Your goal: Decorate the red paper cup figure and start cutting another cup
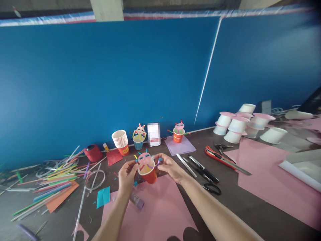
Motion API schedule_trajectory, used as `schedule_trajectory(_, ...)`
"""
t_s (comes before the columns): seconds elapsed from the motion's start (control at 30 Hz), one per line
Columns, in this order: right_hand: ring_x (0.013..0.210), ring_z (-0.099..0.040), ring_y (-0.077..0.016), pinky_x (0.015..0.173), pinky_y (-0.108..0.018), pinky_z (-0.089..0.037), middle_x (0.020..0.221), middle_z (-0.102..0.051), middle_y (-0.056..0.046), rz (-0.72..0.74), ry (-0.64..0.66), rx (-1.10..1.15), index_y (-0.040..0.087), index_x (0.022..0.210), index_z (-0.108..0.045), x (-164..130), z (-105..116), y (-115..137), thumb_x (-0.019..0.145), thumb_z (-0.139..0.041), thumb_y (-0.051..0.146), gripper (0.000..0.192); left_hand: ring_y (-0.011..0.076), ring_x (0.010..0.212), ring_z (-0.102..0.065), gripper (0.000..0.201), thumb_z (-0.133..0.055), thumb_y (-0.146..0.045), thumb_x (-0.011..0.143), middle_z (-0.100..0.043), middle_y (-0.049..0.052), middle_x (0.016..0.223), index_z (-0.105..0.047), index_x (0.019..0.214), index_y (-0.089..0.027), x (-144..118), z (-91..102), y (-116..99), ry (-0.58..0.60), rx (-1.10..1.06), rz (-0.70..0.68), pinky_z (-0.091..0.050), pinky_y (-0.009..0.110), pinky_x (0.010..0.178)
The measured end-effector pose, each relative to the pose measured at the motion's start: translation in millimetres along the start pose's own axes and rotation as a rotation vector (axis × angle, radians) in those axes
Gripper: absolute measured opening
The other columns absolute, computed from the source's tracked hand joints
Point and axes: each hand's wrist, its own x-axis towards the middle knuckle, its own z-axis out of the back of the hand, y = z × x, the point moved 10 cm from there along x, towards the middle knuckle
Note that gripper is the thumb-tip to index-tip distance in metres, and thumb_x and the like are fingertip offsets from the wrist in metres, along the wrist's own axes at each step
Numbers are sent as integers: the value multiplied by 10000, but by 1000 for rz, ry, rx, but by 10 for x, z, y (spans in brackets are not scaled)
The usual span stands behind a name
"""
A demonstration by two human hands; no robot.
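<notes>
Pink paper is lying nearest; red cup w/ pink face is leaning at its far edge, btwn both hands, mouth up & slightly L. L hand is looking nearer, fingertips pinching at cup's L side; R hand is pinching purple strip on its R

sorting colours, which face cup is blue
The blue cup right of the cup stack; the held cup and the cup on purple paper are red.
</notes>
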Motion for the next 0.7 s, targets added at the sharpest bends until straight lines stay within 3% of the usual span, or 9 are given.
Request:
schedule_trajectory(0.17, 590, -605, -118, 500, -203, -452, 718, -583, 15, 111, -54, -129, 174, 851, -529, 13, 56, 120, 730, -571, 256, 152, 64, 446, -481, 266, -687, -320, 641, -642, 11, 648, -608, 816, -136, 0, -14, -11, 8, -22, -1, -366, 175, 431)
schedule_trajectory(0.43, 488, -558, -121, 457, -220, -435, 590, -561, 17, 167, -120, -266, 169, 867, -639, -4, 55, 163, 774, -520, 457, 325, 58, 436, -466, 275, -694, -326, 635, -640, 1, 636, -600, 816, -142, -6, -17, 7, 4, -56, 10, -344, 168, 416)
schedule_trajectory(0.7, 498, -468, -98, 474, -204, -347, 566, -510, 28, 261, -167, -462, 167, 683, -605, -30, 57, 328, 768, -532, 419, 276, 48, 431, -453, 248, -690, -306, 641, -619, -24, 598, -603, 814, -151, -30, -51, -1, 25, -61, 17, -346, 162, 423)
